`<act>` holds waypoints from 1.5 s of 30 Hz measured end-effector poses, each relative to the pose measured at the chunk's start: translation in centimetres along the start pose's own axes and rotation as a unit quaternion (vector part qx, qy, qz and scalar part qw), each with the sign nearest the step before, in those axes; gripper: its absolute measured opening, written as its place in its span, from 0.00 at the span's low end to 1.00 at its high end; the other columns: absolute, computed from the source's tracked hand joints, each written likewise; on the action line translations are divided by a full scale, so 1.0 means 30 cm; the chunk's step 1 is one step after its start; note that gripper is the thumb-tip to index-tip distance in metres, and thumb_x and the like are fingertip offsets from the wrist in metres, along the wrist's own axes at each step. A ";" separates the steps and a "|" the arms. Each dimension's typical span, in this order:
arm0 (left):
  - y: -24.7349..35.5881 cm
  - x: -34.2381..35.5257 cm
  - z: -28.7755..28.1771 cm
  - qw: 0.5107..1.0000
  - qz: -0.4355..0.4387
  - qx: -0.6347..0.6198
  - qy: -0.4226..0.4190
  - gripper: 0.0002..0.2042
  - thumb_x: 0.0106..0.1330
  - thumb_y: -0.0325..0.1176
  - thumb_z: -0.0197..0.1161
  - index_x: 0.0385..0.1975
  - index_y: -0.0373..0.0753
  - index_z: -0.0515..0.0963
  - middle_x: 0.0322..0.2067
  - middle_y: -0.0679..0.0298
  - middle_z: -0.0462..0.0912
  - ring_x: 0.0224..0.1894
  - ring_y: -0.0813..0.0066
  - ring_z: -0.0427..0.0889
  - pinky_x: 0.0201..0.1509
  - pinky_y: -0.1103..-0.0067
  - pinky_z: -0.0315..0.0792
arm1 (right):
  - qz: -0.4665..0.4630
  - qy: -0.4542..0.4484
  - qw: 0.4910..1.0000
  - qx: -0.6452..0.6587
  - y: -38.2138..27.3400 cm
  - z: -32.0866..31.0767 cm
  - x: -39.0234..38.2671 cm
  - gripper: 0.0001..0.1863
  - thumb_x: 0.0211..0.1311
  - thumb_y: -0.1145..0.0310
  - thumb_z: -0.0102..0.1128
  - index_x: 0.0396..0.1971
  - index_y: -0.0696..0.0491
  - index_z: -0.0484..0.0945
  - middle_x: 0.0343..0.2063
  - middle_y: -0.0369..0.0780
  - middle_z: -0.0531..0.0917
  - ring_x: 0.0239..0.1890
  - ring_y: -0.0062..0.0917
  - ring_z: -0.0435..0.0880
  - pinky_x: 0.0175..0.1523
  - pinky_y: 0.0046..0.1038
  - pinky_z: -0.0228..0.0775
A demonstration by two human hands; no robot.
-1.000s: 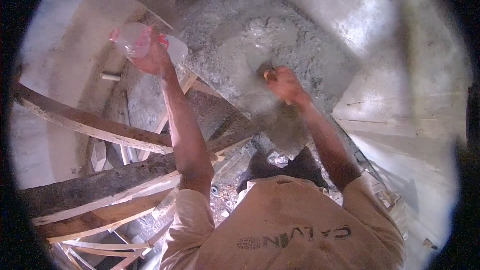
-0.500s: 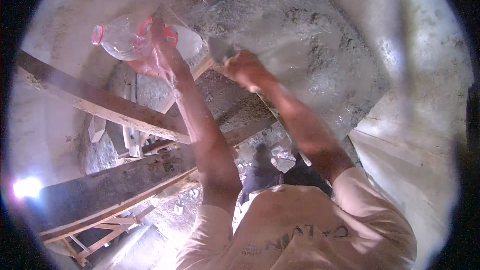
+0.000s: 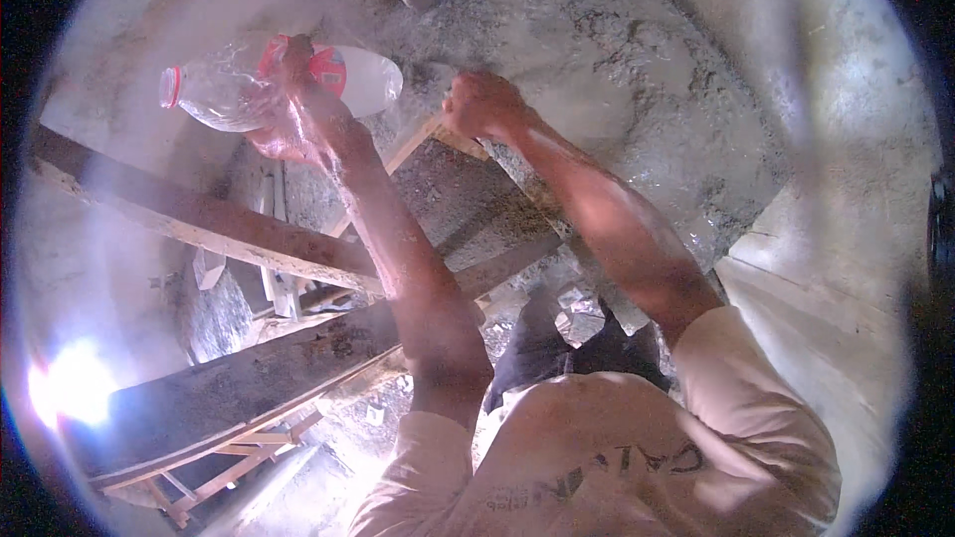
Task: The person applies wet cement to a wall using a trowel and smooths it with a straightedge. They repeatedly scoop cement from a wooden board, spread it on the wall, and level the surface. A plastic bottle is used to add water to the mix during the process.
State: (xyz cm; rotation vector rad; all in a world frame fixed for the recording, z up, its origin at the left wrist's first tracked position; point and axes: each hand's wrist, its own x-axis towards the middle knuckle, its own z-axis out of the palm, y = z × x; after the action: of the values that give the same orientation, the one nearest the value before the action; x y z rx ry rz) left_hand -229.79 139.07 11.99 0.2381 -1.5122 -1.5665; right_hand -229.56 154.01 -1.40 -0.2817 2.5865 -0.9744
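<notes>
My left hand [image 3: 303, 104] is wrapped around a clear plastic bottle [image 3: 214, 89] with a red label. The bottle lies almost level, its red-rimmed neck pointing left, and its base holds cloudy pale liquid. To the right of the base, my right hand [image 3: 482, 104] is closed in a fist beside the wet grey cement surface [image 3: 637, 80]. A flat grey trowel-like tool [image 3: 434, 70] shows faintly at its fingers; the grip itself is hidden. Streaks of wet grey mud run along both forearms.
Wooden beams [image 3: 199, 209] cross at the left, with a wide dark plank [image 3: 249, 393] below them. A light board edge [image 3: 413, 144] runs under my hands. A bright lamp [image 3: 75, 383] glares at lower left. Pale walls [image 3: 826, 318] rise on the right.
The bottle and my left hand have shifted slightly left, and the bottle lies more level. My right hand has moved a little up; the dark flat blade beside it shows less now.
</notes>
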 end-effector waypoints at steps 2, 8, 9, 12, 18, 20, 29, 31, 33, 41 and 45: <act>0.047 -0.012 0.053 0.998 -0.031 -0.015 -0.046 0.11 0.56 0.26 0.76 0.38 0.33 0.84 0.37 0.59 0.88 0.34 0.71 0.86 0.36 0.73 0.83 | -0.023 0.065 0.998 0.003 0.118 0.009 0.108 0.18 0.57 0.58 0.66 0.36 0.59 0.88 0.37 0.52 0.90 0.45 0.51 0.89 0.53 0.48 0.80; -0.132 -0.005 0.076 0.993 0.015 -0.065 -0.101 0.15 0.56 0.22 0.76 0.42 0.31 0.82 0.35 0.58 0.88 0.30 0.71 0.87 0.31 0.77 0.83 | 0.228 0.165 0.929 0.240 0.298 -0.146 -0.085 0.14 0.71 0.64 0.61 0.30 0.59 0.83 0.24 0.46 0.85 0.22 0.40 0.84 0.33 0.43 0.78; -0.185 -0.006 0.097 0.991 0.019 -0.079 -0.104 0.16 0.55 0.21 0.77 0.44 0.30 0.81 0.35 0.58 0.88 0.29 0.71 0.87 0.30 0.77 0.83 | 0.278 0.188 0.880 0.336 0.309 -0.187 -0.190 0.14 0.74 0.63 0.59 0.31 0.58 0.82 0.22 0.43 0.82 0.20 0.34 0.82 0.30 0.39 0.76; -0.267 -0.055 0.176 0.973 0.065 -0.176 -0.136 0.22 0.55 0.19 0.77 0.50 0.31 0.79 0.38 0.56 0.88 0.31 0.70 0.88 0.31 0.78 0.85 | 0.268 0.196 0.872 0.360 0.301 -0.250 -0.500 0.18 0.77 0.57 0.58 0.35 0.58 0.80 0.20 0.37 0.79 0.19 0.21 0.78 0.25 0.32 0.73; -0.291 -0.170 0.305 0.984 -0.042 -0.028 -0.172 0.36 0.49 0.30 0.83 0.61 0.35 0.76 0.50 0.54 0.87 0.43 0.66 0.89 0.41 0.72 0.86 | 0.278 0.088 0.913 0.286 0.293 -0.217 -0.793 0.23 0.77 0.49 0.59 0.30 0.55 0.76 0.20 0.35 0.78 0.18 0.21 0.78 0.24 0.31 0.72; -0.370 -0.164 0.313 0.983 0.017 -0.010 -0.183 0.40 0.46 0.35 0.85 0.62 0.36 0.75 0.51 0.55 0.86 0.48 0.63 0.87 0.50 0.68 0.83 | 0.334 0.178 0.879 0.289 0.367 -0.315 -0.809 0.24 0.77 0.48 0.59 0.30 0.54 0.76 0.19 0.35 0.77 0.18 0.20 0.77 0.25 0.30 0.72; -0.432 -0.311 0.349 0.970 -0.015 -0.003 -0.242 0.43 0.48 0.42 0.87 0.63 0.35 0.72 0.58 0.54 0.81 0.58 0.62 0.82 0.61 0.65 0.77 | 0.265 0.131 0.952 -0.083 0.496 -0.337 -1.419 0.15 0.71 0.60 0.61 0.32 0.57 0.85 0.22 0.44 0.82 0.25 0.31 0.84 0.34 0.40 0.76; -0.415 -0.325 0.339 0.964 -0.006 0.008 -0.267 0.40 0.51 0.39 0.86 0.63 0.35 0.71 0.57 0.54 0.80 0.57 0.64 0.82 0.59 0.67 0.78 | 0.273 0.096 0.911 -0.295 0.619 -0.282 -1.498 0.11 0.66 0.65 0.62 0.32 0.57 0.86 0.26 0.50 0.86 0.31 0.40 0.88 0.37 0.45 0.79; -0.390 -0.328 0.313 0.948 -0.049 0.006 -0.314 0.38 0.55 0.34 0.84 0.63 0.34 0.69 0.56 0.54 0.79 0.55 0.65 0.82 0.57 0.68 0.79 | 0.303 0.100 0.904 -0.285 0.758 -0.206 -1.405 0.09 0.56 0.66 0.65 0.33 0.55 0.87 0.31 0.52 0.87 0.37 0.50 0.88 0.41 0.47 0.80; -0.113 -0.544 0.100 0.967 -0.097 0.039 -0.231 0.32 0.69 0.27 0.72 0.68 0.31 0.62 0.56 0.48 0.79 0.54 0.65 0.81 0.55 0.71 0.80 | 0.274 0.234 0.907 -0.218 0.816 -0.325 -1.411 0.13 0.59 0.58 0.66 0.32 0.53 0.87 0.27 0.50 0.84 0.35 0.50 0.86 0.41 0.46 0.77; 0.091 -0.718 -0.126 0.896 -0.206 -0.159 -0.361 0.22 0.72 0.30 0.69 0.62 0.31 0.72 0.50 0.54 0.84 0.52 0.68 0.83 0.55 0.70 0.79 | 0.349 0.279 0.893 -0.041 0.872 -0.379 -1.294 0.15 0.64 0.58 0.61 0.29 0.55 0.86 0.28 0.51 0.85 0.35 0.48 0.87 0.42 0.46 0.78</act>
State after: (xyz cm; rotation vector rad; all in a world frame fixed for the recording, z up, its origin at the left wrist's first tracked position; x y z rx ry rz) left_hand -213.82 152.04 4.04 -0.2681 -1.7839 -2.3900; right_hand -200.11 192.14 -0.76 0.9905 2.8429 -0.7287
